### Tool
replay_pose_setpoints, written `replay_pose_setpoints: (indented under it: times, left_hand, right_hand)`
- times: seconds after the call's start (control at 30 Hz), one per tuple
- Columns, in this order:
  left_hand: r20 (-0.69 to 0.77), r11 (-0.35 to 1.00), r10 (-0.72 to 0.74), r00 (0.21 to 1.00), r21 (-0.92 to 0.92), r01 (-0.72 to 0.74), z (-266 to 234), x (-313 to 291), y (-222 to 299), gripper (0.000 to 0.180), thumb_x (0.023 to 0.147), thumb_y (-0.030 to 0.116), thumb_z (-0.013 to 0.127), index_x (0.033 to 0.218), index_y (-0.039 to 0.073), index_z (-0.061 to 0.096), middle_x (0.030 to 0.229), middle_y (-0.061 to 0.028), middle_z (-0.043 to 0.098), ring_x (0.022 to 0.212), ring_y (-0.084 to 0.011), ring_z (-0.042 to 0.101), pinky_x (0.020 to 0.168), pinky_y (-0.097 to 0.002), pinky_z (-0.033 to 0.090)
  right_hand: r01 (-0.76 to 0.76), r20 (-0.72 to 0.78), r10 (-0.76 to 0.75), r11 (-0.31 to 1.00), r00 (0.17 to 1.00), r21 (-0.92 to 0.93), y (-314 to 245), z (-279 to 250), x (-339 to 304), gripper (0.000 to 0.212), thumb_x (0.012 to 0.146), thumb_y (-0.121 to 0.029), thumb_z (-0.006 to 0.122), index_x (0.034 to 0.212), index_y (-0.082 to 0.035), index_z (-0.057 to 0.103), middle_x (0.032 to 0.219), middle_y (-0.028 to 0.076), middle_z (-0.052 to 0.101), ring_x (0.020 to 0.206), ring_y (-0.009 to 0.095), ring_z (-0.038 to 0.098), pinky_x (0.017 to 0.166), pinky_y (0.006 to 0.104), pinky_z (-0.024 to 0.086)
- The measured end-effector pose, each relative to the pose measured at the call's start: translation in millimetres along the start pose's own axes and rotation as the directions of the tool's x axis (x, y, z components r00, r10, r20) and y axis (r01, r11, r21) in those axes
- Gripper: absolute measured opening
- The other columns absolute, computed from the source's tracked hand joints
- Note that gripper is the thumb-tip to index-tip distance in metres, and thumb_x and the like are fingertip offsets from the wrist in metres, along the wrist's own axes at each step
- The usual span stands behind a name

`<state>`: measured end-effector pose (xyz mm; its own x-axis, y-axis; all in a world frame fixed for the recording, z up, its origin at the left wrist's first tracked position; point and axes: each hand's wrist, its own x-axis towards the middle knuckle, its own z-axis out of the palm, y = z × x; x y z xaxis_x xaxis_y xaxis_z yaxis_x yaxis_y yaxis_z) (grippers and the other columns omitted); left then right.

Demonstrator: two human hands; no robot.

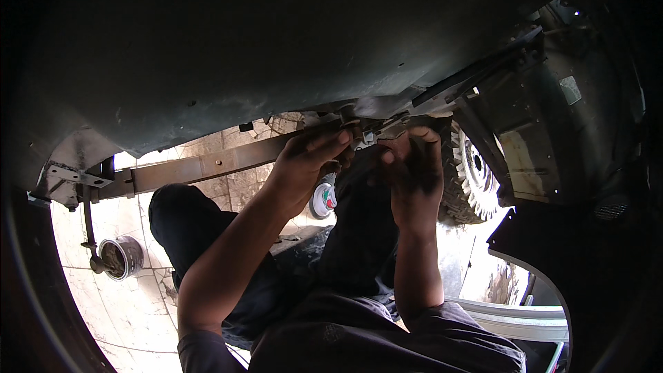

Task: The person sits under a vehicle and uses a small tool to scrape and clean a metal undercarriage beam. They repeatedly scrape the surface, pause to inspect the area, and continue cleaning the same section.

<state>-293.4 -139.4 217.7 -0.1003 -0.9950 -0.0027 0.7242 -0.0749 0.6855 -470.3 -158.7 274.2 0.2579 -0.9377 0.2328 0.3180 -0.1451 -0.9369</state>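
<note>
Both my hands are raised to the far end of a long flat metal bar [207,164], which looks like a leaf spring under a vehicle body. My left hand [295,160] is closed at the bar's end, thumb and fingertips pressed on a dark part that the fingers mostly hide. My right hand [418,178] has its fingers curled round a thin reddish-brown piece [395,144], too shadowed to name. A small shiny metal fitting [369,138] sits between the two hands.
The dark vehicle panel [221,48] hangs close overhead. A knobby tyre [456,197] stands to the right, beyond my right hand. On the tiled floor are an open can [121,258] and a spray can [322,200]. A bracket [72,178] juts down at left.
</note>
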Motion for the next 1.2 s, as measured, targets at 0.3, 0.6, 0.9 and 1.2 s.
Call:
replay_pose_setpoints:
  times: [0.3, 0.6, 0.9, 1.2]
  left_hand:
    - [0.014, 0.996, -0.038, 0.999, -0.078, 0.039, 1, 0, -1, 0.038, 0.1, 0.032, 0.07, 0.127, 0.005, 0.066, 0.104, -0.0031, 0.069, 0.096, -0.0137, 0.064, 0.088, -0.0322, 0.049]
    - [0.04, 0.995, -0.002, 0.999, -0.097, 0.006, -1, 3, -6, 0.035, 0.102, 0.031, 0.068, 0.125, 0.005, 0.067, 0.097, 0.0001, 0.067, 0.089, -0.0086, 0.064, 0.082, -0.0265, 0.051]
    - [-0.004, 1.0, -0.009, 1.0, 0.006, 0.009, -1, 1, -2, 0.038, 0.099, 0.036, 0.072, 0.122, 0.005, 0.068, 0.101, -0.0001, 0.067, 0.093, -0.0099, 0.061, 0.085, -0.0294, 0.048]
    - [-0.007, 0.998, -0.03, 1.0, 0.057, 0.03, -2, 3, -1, 0.037, 0.097, 0.037, 0.075, 0.117, 0.006, 0.07, 0.098, 0.0006, 0.066, 0.093, -0.0102, 0.06, 0.088, -0.0302, 0.048]
  right_hand:
    - [-0.101, -0.027, 0.097, 0.944, 0.995, -0.314, -23, -1, 19, 0.02, 0.096, 0.002, 0.07, 0.115, -0.001, 0.067, 0.096, 0.003, 0.072, 0.078, 0.007, 0.064, 0.067, 0.0215, 0.049]
    - [-0.212, -0.038, 0.216, 0.881, 0.976, -0.423, -17, 25, 34, 0.013, 0.091, -0.006, 0.076, 0.099, -0.001, 0.068, 0.077, 0.001, 0.067, 0.059, 0.004, 0.056, 0.049, 0.0218, 0.038]
    - [-0.395, -0.026, 0.396, 0.907, 0.918, -0.145, -8, 19, 39, 0.02, 0.088, -0.012, 0.079, 0.101, -0.004, 0.067, 0.078, 0.001, 0.064, 0.056, 0.006, 0.053, 0.046, 0.0208, 0.035]
    - [-0.462, 0.037, 0.469, 0.879, 0.883, -0.119, -7, 8, 50, 0.018, 0.09, -0.011, 0.077, 0.099, -0.007, 0.061, 0.08, 0.0, 0.062, 0.055, 0.004, 0.05, 0.042, 0.0184, 0.032]
